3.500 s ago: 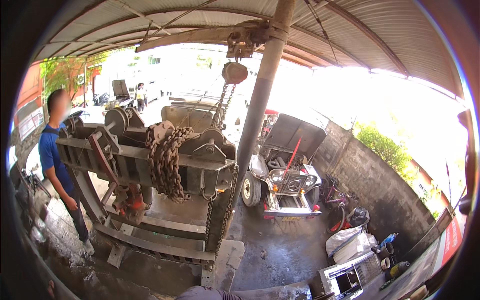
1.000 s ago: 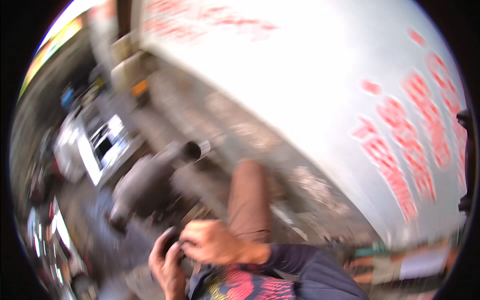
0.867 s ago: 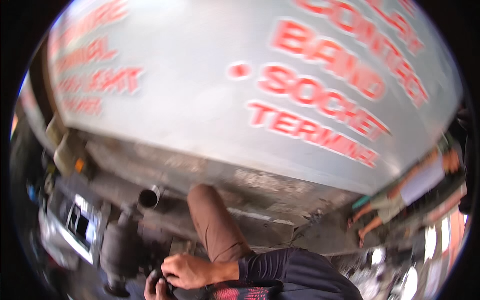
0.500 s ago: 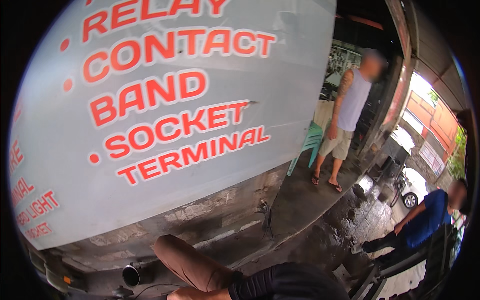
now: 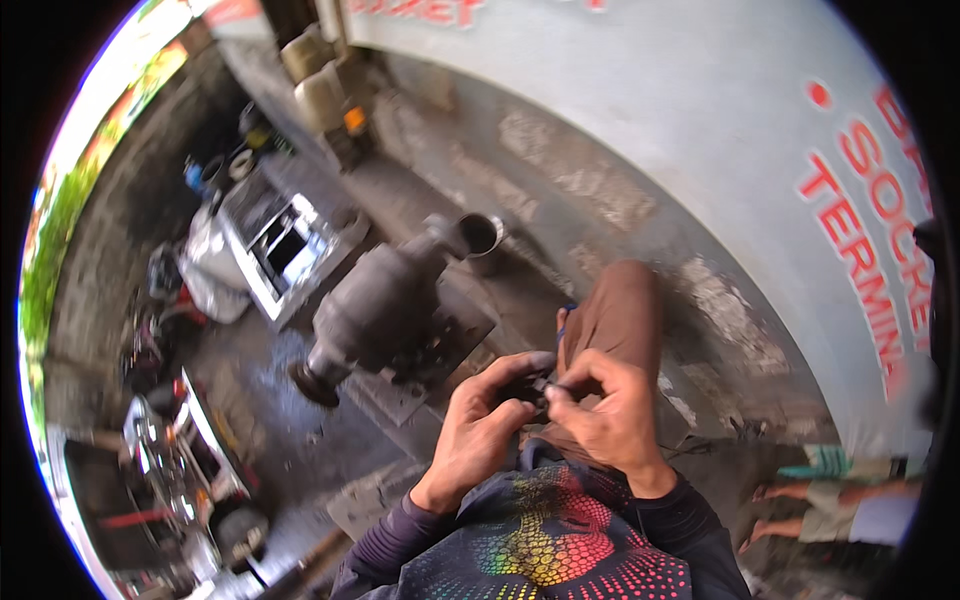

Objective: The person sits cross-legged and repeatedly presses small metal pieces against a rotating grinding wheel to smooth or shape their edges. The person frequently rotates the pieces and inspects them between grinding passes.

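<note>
In front of my lap my two hands meet over a small dark part [image 5: 540, 385], its kind hard to make out. My left hand [image 5: 478, 425] curls its fingers and thumb round one side of it, with the fingers blackened. From the other side my right hand [image 5: 612, 412] pinches at it, thumb against the bent index finger. Much of the part is hidden by the fingers. Just beyond my left hand stands a heavy, bulbous grey metal housing [image 5: 375, 300] with a flanged end, resting on a block.
A round open metal tube [image 5: 482, 235] lies by the wall behind the housing. Farther left are a metal frame [image 5: 270, 250], plastic bags [image 5: 212, 270] and a vehicle [image 5: 185, 470]. A panel with red lettering [image 5: 680, 90] hangs on the right; a person's legs [image 5: 820, 510] show at lower right.
My view has swung down and left, from the panel and two people onto my hands and the metal housing. Both hands now show; before, only one was partly seen at the lower edge.
</note>
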Demonstrator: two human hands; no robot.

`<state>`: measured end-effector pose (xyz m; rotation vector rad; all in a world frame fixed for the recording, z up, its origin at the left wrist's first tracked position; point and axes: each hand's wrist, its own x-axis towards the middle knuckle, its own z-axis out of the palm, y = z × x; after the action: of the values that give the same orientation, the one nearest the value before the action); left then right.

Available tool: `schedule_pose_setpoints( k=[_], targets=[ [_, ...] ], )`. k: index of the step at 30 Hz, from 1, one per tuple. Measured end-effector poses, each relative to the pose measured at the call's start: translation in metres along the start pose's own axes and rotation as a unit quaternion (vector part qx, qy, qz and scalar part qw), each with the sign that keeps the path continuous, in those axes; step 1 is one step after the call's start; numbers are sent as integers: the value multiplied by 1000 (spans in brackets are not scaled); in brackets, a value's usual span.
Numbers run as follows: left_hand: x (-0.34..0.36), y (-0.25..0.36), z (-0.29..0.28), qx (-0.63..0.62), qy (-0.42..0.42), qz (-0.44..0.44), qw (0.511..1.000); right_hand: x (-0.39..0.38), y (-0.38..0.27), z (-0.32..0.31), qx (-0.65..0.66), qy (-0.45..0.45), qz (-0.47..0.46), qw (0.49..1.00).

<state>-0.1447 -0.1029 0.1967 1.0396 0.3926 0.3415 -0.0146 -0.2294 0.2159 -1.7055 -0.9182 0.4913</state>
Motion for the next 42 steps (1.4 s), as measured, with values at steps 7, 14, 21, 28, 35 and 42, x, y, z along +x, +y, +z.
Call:
schedule_pose_setpoints(
  k=[7, 14, 21, 28, 35, 42],
  targets=[
    [-48, 6, -34, -94, 62, -20, 994, 8, -30, 41, -19, -110, 29, 993],
    [-45, 8, -40, 16, 100, 30, 994, 25, -31, 51, -32, -158, 31, 986],
    [-35, 7, -48, 41, 115, 26, 992, 38, -26, 55, -29, -174, 44, 983],
    [-26, 7, -49, -20, 139, -3, 990, 50, -19, 56, -39, -204, 13, 978],
    [-28, 0, -52, -61, 162, -7, 985, 56, -13, 52, -55, -284, -63, 955],
    [-34, -8, -58, -180, 154, -38, 971, 54, -13, 53, -78, -292, -78, 950]
  ],
)
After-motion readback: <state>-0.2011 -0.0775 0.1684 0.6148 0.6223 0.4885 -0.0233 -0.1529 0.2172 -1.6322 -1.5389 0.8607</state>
